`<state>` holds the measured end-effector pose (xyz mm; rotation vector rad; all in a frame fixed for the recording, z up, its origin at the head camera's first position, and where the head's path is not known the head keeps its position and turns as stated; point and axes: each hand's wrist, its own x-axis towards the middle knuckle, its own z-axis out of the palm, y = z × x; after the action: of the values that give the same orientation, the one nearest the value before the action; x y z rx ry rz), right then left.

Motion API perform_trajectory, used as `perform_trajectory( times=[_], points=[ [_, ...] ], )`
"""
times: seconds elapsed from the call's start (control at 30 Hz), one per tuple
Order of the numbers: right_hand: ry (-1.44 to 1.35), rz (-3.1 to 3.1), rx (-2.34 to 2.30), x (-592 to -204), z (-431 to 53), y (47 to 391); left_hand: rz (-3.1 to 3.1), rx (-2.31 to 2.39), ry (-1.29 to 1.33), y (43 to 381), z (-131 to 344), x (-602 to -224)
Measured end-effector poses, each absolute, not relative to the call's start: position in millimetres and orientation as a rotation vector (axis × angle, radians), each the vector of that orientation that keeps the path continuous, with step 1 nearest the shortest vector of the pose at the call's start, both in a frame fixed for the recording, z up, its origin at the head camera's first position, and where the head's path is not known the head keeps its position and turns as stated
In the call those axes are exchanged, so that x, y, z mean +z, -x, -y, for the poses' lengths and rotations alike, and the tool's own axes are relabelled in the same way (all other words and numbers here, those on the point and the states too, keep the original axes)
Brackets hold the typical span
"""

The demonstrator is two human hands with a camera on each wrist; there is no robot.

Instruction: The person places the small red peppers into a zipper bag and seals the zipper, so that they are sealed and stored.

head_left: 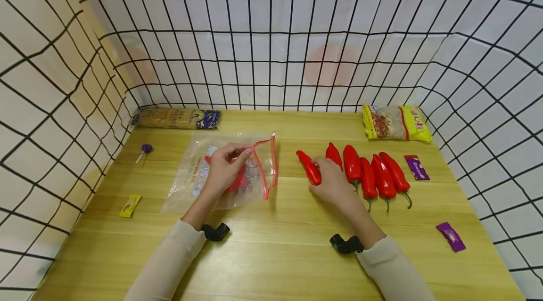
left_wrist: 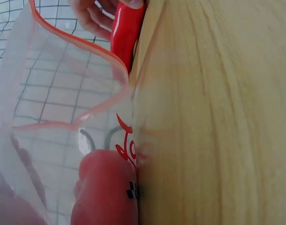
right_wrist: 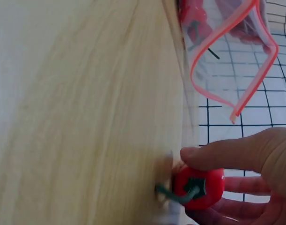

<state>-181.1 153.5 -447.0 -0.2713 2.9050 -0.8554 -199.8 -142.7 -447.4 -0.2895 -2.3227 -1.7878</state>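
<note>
A clear zip bag with a red zip edge lies on the table, printed with lettering and figures. My left hand pinches its upper layer near the mouth, which gapes toward the right. Inside the bag shows something red, a pepper by its shape. My right hand grips a red chili pepper between thumb and fingers; its green stem faces the right wrist camera. Just beyond that hand lies another red pepper, partly hidden by it. Several more red peppers lie in a row to the right.
At the back left lies a pack of dry noodles, at the back right a yellow food packet. A lollipop and yellow candy lie left; two purple candies lie right. Wire-grid-patterned walls surround the table.
</note>
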Motion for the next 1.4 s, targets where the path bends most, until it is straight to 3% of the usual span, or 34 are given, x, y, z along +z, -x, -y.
perform_trajectory(
  times=[0.4,0.67,1.07,1.4],
  points=[
    [0.206,-2.900,-1.345,-435,-154,178,2.320,-1.722,0.296,201,146,-446],
    [0.283,-2.521,-1.704,-435,-132,189,2.347,-1.701,0.264,187,139,-421],
    [0.157,-2.489,-1.800,-465,-62,219,2.332,-1.704,0.301,184,135,-419],
    [0.067,-2.253,-1.847,-478,-77,217,2.366,-1.697,0.247,186,135,-423]
  ],
)
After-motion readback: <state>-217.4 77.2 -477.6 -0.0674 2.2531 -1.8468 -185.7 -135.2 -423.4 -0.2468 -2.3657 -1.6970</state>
